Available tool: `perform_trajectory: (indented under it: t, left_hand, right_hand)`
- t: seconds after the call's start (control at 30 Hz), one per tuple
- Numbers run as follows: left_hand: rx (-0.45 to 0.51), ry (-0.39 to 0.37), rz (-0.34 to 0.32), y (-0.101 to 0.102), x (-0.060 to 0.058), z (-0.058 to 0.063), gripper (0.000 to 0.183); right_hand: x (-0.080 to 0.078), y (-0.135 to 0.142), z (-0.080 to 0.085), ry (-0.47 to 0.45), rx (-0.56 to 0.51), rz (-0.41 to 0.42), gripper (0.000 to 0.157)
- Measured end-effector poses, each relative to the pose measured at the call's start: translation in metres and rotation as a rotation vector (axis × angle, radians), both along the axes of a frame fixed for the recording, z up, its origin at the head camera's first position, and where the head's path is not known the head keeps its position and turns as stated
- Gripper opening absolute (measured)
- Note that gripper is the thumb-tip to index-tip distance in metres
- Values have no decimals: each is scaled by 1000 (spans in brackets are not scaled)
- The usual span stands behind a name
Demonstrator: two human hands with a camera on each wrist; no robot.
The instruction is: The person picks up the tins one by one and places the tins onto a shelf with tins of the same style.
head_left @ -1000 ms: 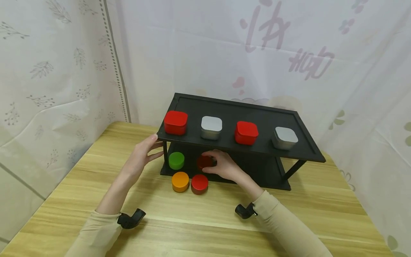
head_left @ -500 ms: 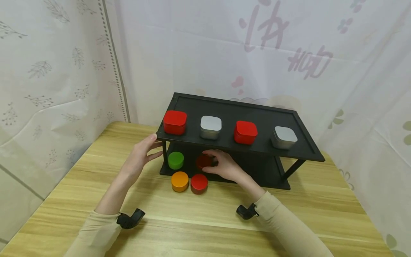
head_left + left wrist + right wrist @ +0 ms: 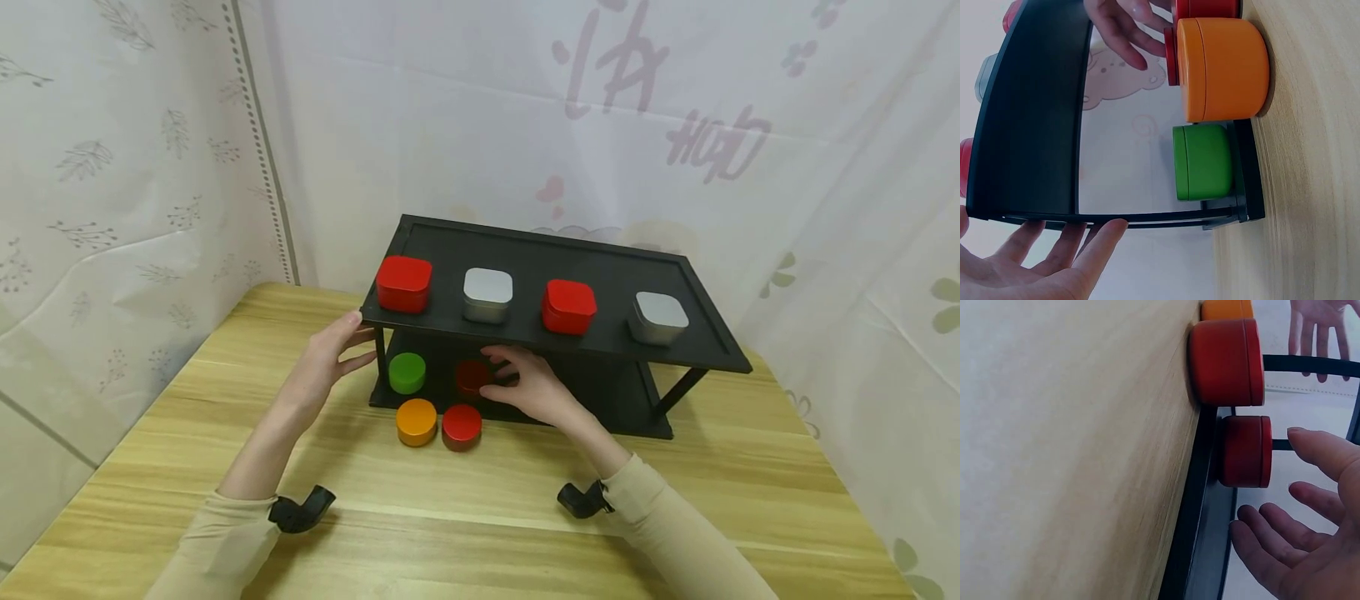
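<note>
High head view (image 3: 555, 250) forward and down, both wrist views close and sideways (black shelf (image 3: 1035, 112) in all)

A lidded red tin (image 3: 1245, 452) stands upright on the black rack's lower shelf (image 3: 600, 396).

We see a wood-grain table (image 3: 420, 554) bearing a black two-tier shelf (image 3: 540, 248), an orange round tin (image 3: 416, 422) and a red round tin (image 3: 461, 427). On the shelf's top we count two red square tins (image 3: 404, 285) alternating with two silver square tins (image 3: 487, 296); below sit a green round tin (image 3: 407, 373) and a second red round tin (image 3: 472, 378).
</note>
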State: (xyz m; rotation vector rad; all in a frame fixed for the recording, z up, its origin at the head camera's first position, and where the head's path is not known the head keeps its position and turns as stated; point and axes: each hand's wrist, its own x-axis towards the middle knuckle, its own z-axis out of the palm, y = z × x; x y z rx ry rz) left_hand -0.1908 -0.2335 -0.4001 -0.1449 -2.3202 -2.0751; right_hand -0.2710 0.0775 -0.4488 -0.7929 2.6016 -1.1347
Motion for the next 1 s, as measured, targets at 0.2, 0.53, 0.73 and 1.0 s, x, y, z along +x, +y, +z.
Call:
perform_trajectory:
  t: [0.2, 0.53, 0.73, 1.0]
  left_hand:
    - [-9, -7, -6, 2, -3, 0, 68]
    - [-3, -21, -7, 2, -3, 1, 67]
    - [7, -16, -2, 2, -3, 0, 68]
    - [18, -17, -5, 0, -2, 0, 67]
  right_hand:
    - [10, 11, 0, 28, -33, -28, 60]
    - [26, 16, 4, 60, -50, -64, 59]
    - [33, 16, 6, 50, -64, -80, 56]
    - [41, 14, 3, 53, -66, -76, 54]
